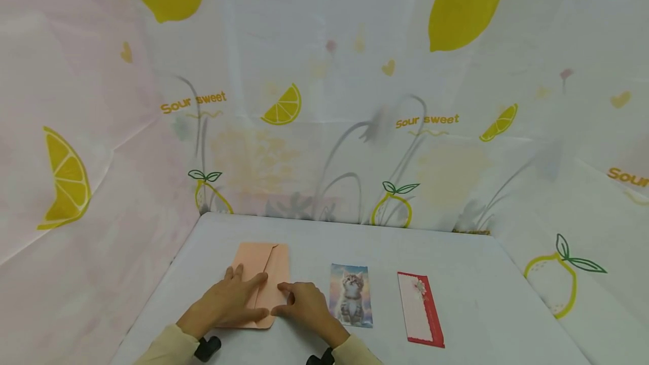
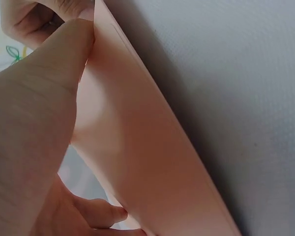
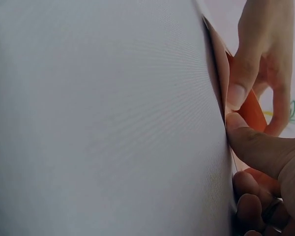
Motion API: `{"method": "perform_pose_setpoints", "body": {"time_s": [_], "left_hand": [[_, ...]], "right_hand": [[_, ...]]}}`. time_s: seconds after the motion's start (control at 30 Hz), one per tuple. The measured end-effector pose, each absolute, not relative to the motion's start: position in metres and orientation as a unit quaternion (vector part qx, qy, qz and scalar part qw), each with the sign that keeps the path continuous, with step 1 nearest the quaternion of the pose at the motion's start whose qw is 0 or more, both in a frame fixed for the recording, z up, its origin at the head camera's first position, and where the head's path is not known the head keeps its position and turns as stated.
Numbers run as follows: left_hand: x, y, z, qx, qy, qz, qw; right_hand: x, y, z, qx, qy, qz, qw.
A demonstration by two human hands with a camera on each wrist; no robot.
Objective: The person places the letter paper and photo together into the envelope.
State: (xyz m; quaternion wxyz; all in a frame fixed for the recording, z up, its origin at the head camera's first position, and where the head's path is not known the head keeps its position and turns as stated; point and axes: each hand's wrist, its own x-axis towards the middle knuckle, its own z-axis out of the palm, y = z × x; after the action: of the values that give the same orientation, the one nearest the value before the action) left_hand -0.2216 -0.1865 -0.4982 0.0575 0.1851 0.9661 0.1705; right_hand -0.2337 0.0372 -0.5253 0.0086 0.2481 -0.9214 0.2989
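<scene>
A peach paper envelope (image 1: 253, 253) lies on the left part of the table, its flap edge running lengthwise. My left hand (image 1: 228, 301) rests on it with spread fingers, the thumb reaching towards the near right edge. At that edge my right hand (image 1: 307, 304) pinches the paper between thumb and curled fingers. The right wrist view shows the envelope's orange inside (image 3: 255, 117) between parted layers, with both thumb tips close together at its edge. In the left wrist view, the envelope (image 2: 137, 132) bows up beside the left thumb.
Right of the envelope lies a kitten picture card (image 1: 351, 296). Farther right is a red and white card (image 1: 421, 310) with a flower on it. The white table (image 1: 487, 308) ends at a lemon-print curtain (image 1: 324, 173) behind and on both sides.
</scene>
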Motion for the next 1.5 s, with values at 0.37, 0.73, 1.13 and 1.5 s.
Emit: {"method": "perform_pose_setpoints", "body": {"time_s": [0.37, 0.73, 1.13, 1.5], "left_hand": [[-0.221, -0.187, -0.5, 0.187, 0.964, 0.183, 0.043], [-0.223, -0.188, -0.501, 0.181, 0.963, 0.195, 0.044], [-0.22, -0.184, -0.499, 0.167, 0.965, 0.195, 0.043], [-0.22, -0.186, -0.5, 0.175, 0.959, 0.217, 0.048]], "right_hand": [[-0.236, 0.038, -0.527, 0.264, -0.91, 0.32, 0.001], [-0.24, 0.039, -0.528, 0.261, -0.916, 0.304, 0.002], [-0.235, 0.057, -0.509, 0.283, -0.911, 0.297, -0.051], [-0.227, 0.131, -0.51, 0.253, -0.895, 0.367, -0.022]]}}
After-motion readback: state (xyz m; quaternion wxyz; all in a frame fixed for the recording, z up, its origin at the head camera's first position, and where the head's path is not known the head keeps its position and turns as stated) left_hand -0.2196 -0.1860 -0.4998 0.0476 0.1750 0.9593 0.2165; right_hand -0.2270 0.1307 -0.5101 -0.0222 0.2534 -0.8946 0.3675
